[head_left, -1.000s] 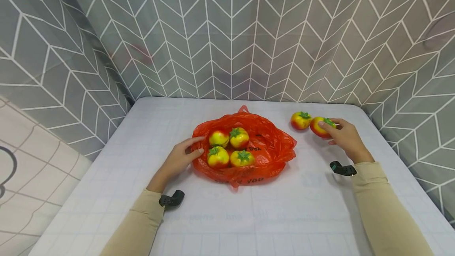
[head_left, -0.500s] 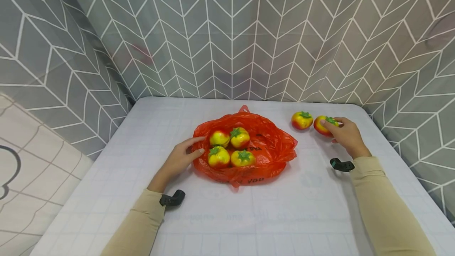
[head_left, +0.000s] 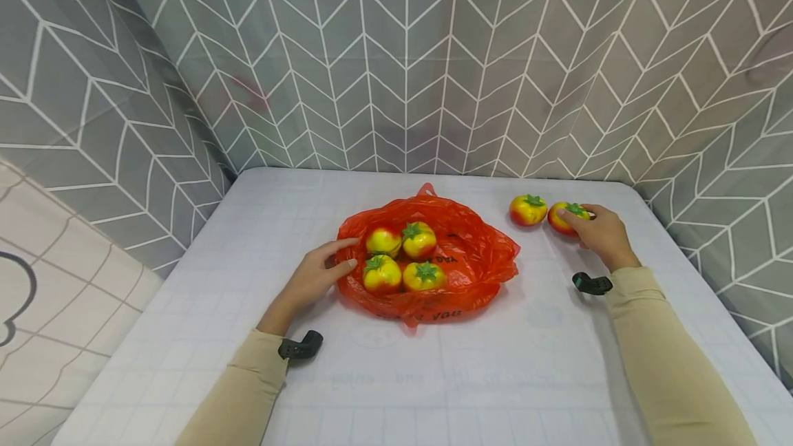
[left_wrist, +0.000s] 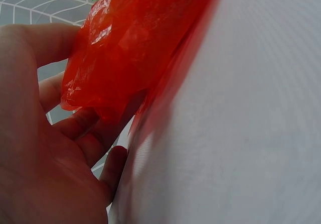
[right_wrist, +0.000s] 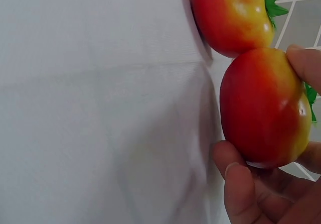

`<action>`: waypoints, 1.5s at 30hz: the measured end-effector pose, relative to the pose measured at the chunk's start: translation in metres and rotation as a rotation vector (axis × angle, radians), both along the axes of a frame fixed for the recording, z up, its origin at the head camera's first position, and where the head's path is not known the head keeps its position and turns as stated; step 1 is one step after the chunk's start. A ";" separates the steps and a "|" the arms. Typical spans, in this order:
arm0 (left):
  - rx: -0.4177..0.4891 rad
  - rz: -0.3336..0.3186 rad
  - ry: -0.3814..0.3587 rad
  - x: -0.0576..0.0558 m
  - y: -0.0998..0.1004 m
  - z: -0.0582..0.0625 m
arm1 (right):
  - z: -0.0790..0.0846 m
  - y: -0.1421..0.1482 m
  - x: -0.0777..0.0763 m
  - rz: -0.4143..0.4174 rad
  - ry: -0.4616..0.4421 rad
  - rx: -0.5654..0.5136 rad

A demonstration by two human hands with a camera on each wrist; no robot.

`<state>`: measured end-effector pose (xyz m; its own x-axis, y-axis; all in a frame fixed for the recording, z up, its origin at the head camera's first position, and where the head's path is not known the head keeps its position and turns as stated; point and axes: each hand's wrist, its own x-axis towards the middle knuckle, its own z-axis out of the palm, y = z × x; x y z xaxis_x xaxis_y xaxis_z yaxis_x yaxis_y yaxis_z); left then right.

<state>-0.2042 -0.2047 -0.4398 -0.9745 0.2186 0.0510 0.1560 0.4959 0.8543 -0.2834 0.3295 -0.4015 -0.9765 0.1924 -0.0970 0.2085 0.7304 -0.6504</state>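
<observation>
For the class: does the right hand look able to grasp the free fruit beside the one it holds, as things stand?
Probably not straight away: the right hand pinches another fruit. Otherwise, the free fruit is close by with nothing covering it.

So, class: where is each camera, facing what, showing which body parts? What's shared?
Head: on the head, facing forward and down at the red bag; left hand, right hand and sleeves show.
Left wrist: worn there, facing the bag; left hand shows.
Right wrist: worn there, facing the held fruit; right hand shows.
Head and right wrist share the held fruit.
</observation>
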 end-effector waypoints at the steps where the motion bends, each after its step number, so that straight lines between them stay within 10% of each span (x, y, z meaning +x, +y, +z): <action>1: -0.001 0.000 0.000 0.000 0.000 0.000 | 0.000 0.000 -0.001 -0.001 -0.004 0.013; 45: -0.013 -0.006 0.005 0.001 0.000 -0.001 | 0.002 0.006 0.001 0.072 -0.059 0.141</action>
